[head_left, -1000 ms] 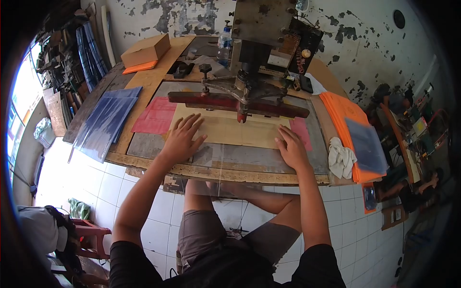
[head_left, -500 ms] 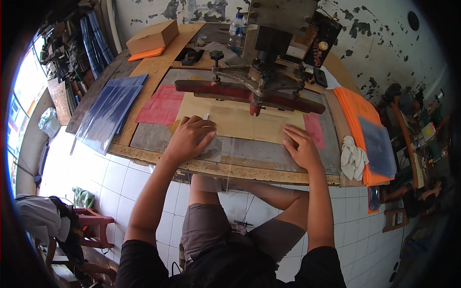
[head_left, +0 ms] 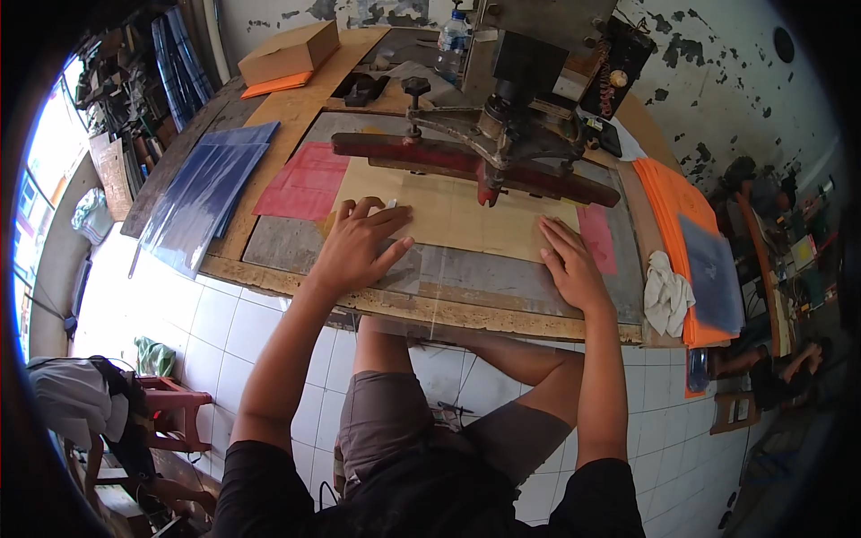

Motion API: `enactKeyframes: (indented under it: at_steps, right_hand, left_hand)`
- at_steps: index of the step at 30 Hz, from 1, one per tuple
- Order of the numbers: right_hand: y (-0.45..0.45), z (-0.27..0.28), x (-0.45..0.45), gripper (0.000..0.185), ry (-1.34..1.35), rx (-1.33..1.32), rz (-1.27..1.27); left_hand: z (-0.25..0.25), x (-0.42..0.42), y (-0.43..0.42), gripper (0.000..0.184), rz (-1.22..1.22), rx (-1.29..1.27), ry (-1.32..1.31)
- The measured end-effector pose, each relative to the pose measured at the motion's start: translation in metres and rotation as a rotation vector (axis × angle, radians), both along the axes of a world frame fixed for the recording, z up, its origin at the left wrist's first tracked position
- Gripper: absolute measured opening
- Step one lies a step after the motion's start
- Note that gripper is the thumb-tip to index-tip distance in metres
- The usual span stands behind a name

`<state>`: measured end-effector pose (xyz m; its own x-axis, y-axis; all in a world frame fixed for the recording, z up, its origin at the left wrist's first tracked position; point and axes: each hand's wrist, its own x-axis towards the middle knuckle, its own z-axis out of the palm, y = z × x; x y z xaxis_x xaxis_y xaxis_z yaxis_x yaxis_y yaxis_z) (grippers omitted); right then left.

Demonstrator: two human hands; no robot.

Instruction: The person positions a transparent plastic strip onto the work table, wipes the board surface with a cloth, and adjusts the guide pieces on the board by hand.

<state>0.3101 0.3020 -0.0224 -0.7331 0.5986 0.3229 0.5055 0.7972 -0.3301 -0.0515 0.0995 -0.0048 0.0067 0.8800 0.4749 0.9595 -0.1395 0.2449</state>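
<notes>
My left hand [head_left: 360,244] rests on the near left part of a yellow sheet [head_left: 466,220], palm down, with its fingers apart. Flat on the right side lies my right hand [head_left: 574,269], fingers stretched forward. A clear plastic sheet [head_left: 435,300] seems to lie under both hands and hangs a little over the table's front edge; its outline is hard to see. Beyond the fingertips, a press bar [head_left: 404,157] with red sides spans the yellow sheet. Pink sheets [head_left: 300,184] show at the left and right ends of the yellow one.
Blue-tinted clear plastic covers [head_left: 211,184] lie at the left. An orange stack [head_left: 668,202] and a white rag [head_left: 666,294] are at the right. A cardboard box [head_left: 291,54] and a water bottle [head_left: 453,45] stand at the back. Another person [head_left: 785,377] sits far right.
The view has tilted slightly, so the table appears higher. My left thumb and fingers are spread wider, and my right hand stays at the sheet's right side. The press bar looks unchanged.
</notes>
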Motion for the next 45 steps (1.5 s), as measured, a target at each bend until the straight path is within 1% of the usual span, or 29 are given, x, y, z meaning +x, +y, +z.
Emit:
enactKeyframes:
  at_steps: [3,8,11,14,17,20,30,45]
  right_hand:
    - [0.003,-0.002,0.0,0.052,-0.015,-0.006,0.0]
    - [0.005,-0.005,0.0,0.053,-0.042,0.008,-0.006]
    - [0.002,-0.004,0.0,0.051,-0.022,0.026,-0.013]
    - [-0.002,-0.003,0.0,0.044,0.081,0.037,-0.027]
    - [-0.006,0.003,0.002,0.037,0.092,0.046,-0.019]
    - [-0.008,0.005,0.0,0.035,0.119,0.031,-0.029]
    - [-0.008,0.005,0.0,0.035,0.114,0.02,-0.035]
    - [-0.005,0.001,0.002,0.037,0.119,0.033,-0.03]
  left_hand:
    - [0.004,0.001,-0.001,0.055,0.013,-0.092,-0.029]
    - [0.002,0.0,0.0,0.056,-0.004,-0.083,-0.008]
    - [0.001,0.0,-0.001,0.057,-0.001,-0.084,-0.022]
    - [0.0,-0.001,-0.002,0.056,-0.002,-0.063,-0.038]
    - [0.001,-0.001,-0.002,0.054,0.005,-0.077,-0.06]
    - [0.001,-0.001,-0.002,0.052,0.012,-0.087,-0.067]
    - [0.004,0.002,-0.002,0.052,0.01,-0.077,-0.091]
    - [0.004,0.002,0.0,0.046,0.004,-0.067,-0.119]
